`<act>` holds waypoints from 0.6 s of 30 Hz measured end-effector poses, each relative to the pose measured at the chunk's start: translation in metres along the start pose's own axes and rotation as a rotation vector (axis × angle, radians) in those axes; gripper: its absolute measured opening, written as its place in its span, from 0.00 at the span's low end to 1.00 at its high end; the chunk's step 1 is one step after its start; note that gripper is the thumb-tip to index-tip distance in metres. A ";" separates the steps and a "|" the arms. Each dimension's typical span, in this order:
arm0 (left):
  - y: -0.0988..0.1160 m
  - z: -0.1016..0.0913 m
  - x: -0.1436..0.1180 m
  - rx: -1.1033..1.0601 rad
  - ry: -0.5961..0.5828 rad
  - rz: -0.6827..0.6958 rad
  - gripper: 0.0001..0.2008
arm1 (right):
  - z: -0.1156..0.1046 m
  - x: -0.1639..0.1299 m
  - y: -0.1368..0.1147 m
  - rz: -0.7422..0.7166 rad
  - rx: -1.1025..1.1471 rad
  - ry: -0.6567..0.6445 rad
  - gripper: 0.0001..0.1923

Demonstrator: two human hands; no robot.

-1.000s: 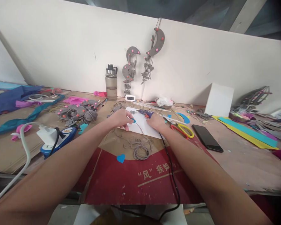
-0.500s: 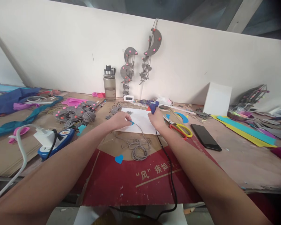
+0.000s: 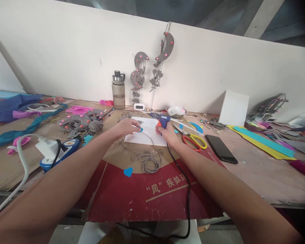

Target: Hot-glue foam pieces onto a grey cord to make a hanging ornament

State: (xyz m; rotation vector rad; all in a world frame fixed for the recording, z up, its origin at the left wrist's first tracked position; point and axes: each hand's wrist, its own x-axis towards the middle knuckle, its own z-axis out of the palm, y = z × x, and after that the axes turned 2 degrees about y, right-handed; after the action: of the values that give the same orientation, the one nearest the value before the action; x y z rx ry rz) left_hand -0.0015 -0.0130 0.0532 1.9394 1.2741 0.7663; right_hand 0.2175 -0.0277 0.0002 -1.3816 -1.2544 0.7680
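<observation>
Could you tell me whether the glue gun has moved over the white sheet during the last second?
Yes. The right hand swung the glue gun upright, then level again, nozzle towards the blue piece.

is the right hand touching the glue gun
Touching. The head view shows the right hand wrapped round the grip of the glue gun over the white sheet, with no gap between them.

Bright, even daylight with soft shadows; wide-angle bending and dark vignetting (right corners especially).

The left hand covers most of the blue cutout; the glue gun's cord leaves the bottom edge
</observation>
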 end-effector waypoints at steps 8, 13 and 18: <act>0.002 0.011 0.001 -0.439 0.149 -0.034 0.07 | -0.006 -0.018 -0.020 -0.222 0.094 0.083 0.19; -0.005 0.014 0.005 -0.587 0.176 -0.031 0.06 | -0.013 -0.031 -0.043 -0.301 0.051 0.028 0.16; -0.006 0.016 0.007 -0.658 0.196 -0.066 0.04 | -0.012 -0.043 -0.052 -0.330 0.033 -0.104 0.20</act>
State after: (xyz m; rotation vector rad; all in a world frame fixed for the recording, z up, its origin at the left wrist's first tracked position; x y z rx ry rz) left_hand 0.0099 -0.0081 0.0398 1.3093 1.0119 1.1869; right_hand 0.2044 -0.0778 0.0443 -1.0821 -1.4978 0.6325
